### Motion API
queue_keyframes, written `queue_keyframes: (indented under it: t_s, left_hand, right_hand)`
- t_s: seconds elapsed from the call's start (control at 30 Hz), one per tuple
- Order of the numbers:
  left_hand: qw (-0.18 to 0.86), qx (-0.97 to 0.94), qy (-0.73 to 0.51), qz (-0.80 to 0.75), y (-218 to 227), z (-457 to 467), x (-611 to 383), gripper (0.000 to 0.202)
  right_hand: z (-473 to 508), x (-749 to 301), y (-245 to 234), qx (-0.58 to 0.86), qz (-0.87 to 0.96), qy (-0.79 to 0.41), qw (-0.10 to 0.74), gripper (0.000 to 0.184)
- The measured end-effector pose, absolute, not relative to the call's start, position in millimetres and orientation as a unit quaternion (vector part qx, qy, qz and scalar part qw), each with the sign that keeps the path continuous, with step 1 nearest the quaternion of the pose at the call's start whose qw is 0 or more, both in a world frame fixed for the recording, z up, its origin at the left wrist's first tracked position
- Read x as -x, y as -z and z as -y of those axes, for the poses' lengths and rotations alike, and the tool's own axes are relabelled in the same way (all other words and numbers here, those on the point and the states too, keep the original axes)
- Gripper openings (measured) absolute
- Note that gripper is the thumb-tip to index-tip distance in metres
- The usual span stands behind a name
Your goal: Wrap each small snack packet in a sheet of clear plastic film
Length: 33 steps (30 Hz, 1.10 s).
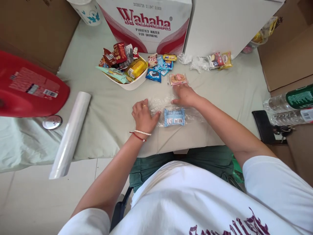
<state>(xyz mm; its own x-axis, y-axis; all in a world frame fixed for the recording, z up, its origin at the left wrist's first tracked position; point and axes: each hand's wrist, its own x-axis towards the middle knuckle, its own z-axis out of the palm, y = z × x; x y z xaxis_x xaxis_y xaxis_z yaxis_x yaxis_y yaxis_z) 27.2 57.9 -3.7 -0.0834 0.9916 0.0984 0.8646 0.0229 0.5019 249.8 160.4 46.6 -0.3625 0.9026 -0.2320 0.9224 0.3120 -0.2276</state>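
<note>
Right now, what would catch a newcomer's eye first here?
Probably the big Wahaha carton at the back and the red container at the left edge. Nearer, a light blue packet lies amid clear film; the left hand is beside it, the right hand at a pink packet.

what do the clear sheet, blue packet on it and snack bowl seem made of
Clear sheet: likely glossy plastic film, by its transparent wrinkles. Blue packet: probably printed plastic film, by its flat ends. Bowl: perhaps smooth plastic; its plain wall leaves that open.
</note>
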Motion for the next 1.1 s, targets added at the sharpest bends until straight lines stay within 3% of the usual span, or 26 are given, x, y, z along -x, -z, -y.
queue_keyframes:
  t_s: [0.1,0.17,0.27,0.4,0.53,0.7,0.8,0.87,1.0,1.1]
  left_hand:
    - [0.143,-0.649,-0.215,-0.715,3.8,-57.5,-30.0,0.071]
    - [0.14,-0.642,-0.222,-0.721,3.9,-58.0,-31.3,0.062]
    - [0.14,-0.632,-0.235,-0.725,5.0,-59.4,-31.0,0.046]
    - [0.164,-0.633,-0.262,-0.709,5.5,-60.3,-20.7,0.022]
    - [0.244,-0.618,-0.303,-0.683,-6.1,-55.3,-4.5,0.01]
    - [0.429,-0.53,-0.364,-0.635,-39.0,-43.7,-25.1,0.017]
    - [0.478,-0.547,-0.368,-0.58,-48.9,-36.2,-60.6,0.019]
    - [0.441,-0.61,-0.339,-0.565,-47.4,-29.3,-82.0,0.024]
    - [0.248,-0.76,-0.235,-0.553,-36.3,-8.6,-103.6,0.041]
    - [0.148,-0.81,-0.157,-0.545,-30.3,6.0,-106.5,0.051]
  right_hand:
    - [-158.1,-239.5,-57.6,-0.535,-0.813,0.23,0.024,0.035]
    - [-142.1,-238.8,-73.1,-0.463,-0.847,0.262,-0.004,0.028]
    - [-101.3,-241.7,-89.5,-0.353,-0.905,0.236,0.032,0.031]
    - [-49.8,-251.5,-79.6,-0.338,-0.923,0.151,0.105,0.045]
    - [-30.5,-264.2,-55.6,-0.362,-0.917,0.152,0.064,0.053]
    - [-20.9,-265.1,-36.4,-0.385,-0.906,0.177,-0.001,0.051]
    - [-10.2,-263.7,-32.2,-0.413,-0.89,0.186,-0.043,0.052]
    - [-3.3,-268.9,-33.3,-0.414,-0.88,0.216,-0.086,0.048]
    - [1.2,-293.8,-41.1,-0.389,-0.848,0.315,-0.173,0.029]
    - [-4.5,-311.6,-42.8,-0.55,-0.767,0.247,-0.218,0.034]
